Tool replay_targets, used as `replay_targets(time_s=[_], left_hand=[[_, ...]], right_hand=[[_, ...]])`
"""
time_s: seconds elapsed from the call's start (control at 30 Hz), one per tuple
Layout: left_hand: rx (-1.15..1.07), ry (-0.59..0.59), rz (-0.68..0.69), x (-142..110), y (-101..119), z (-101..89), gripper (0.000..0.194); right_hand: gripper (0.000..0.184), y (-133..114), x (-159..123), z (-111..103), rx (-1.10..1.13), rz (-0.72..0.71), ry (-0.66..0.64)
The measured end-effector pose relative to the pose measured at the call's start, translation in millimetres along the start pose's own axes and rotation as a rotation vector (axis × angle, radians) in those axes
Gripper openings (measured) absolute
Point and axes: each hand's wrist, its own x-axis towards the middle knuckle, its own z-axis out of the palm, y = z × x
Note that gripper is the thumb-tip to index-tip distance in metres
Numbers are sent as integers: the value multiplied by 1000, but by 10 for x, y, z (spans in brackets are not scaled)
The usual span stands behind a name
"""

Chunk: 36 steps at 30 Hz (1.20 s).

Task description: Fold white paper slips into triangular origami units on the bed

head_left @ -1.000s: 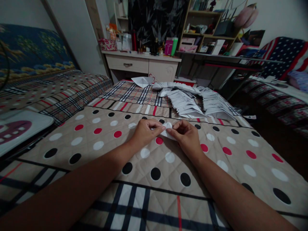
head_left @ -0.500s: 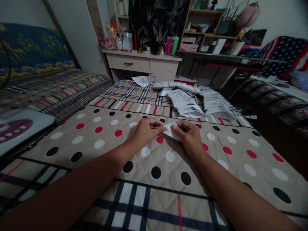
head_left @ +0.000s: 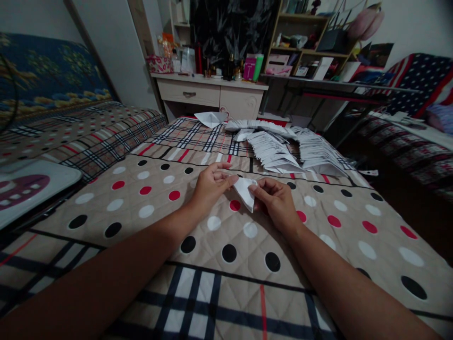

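Observation:
Above the dotted bed cover, a small folded white piece of paper (head_left: 245, 191) is held between both hands. My right hand (head_left: 278, 198) pinches its right side, thumb on top and fingers curled beneath. At the paper's left corner is the thumb of my left hand (head_left: 212, 186), closed there in a light pinch, while its upper fingers are partly stretched out. One point of the paper hangs toward me. Beyond the hands lie rows of stacked folded white papers (head_left: 274, 153), and a flat white sheet (head_left: 210, 119) rests farther back.
The quilted bed cover (head_left: 141, 241) spreads under my arms. A white board-like object (head_left: 63, 177) with a purple print stands at the left edge. A white dresser (head_left: 205, 92) crowded with bottles is at the back, with a shelf (head_left: 304, 26) on its right.
The folded paper has turned, so one point now faces down toward me. My left hand has shifted slightly left and its fingers have loosened. The stacks have stayed put.

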Motion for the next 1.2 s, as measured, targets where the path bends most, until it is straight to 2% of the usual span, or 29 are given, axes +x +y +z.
replay_targets(time_s=[0.07,0.17,0.27,0.43,0.67,0.87,1.2], left_hand=[[-1,-78,-99,-22,8,33,45],[22,-197,-224,-58,34,93,33],[34,-173,-258,-74,50,134,23],[24,-66,-185,-66,26,144,19],[56,-79,-118,-67,-1,116,25],[99,-123,-32,-80,34,123,33],[92,-53,-28,-93,6,156,28]], right_hand=[[26,-9,-4,5,27,-31,43],[25,-7,4,17,71,-62,106],[27,15,22,33,126,-72,124],[21,57,47,38,120,-2,96],[12,70,54,-4,95,62,50],[10,46,59,-18,204,108,121],[13,3,44,8,183,105,72]])
